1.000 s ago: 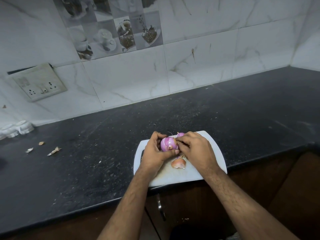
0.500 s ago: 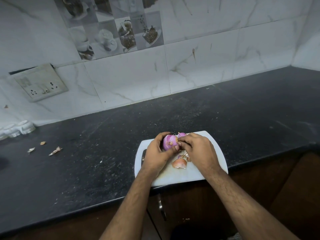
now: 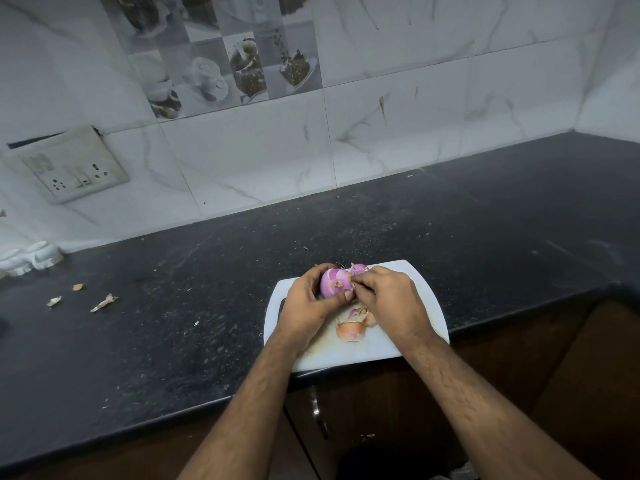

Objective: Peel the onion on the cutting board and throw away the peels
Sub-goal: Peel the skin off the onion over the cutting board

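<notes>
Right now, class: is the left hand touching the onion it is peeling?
Touching. The head view shows the left hand cupped round the onion, thumb pressed against its lower side.

Home kitchen for sure — black stone countertop (image 3: 207, 306), marble-look wall tiles (image 3: 398, 133) with coffee-cup prints, wall socket (image 3: 74, 166) far left, wooden cabinets (image 3: 519, 358) below.

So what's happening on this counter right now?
A person is peeling a purple onion over a white cutting board. The left hand grips the onion while the right hand pinches at its skin. Some peels lie on the board, none thrown away yet. A second small onion sits just behind.
</notes>
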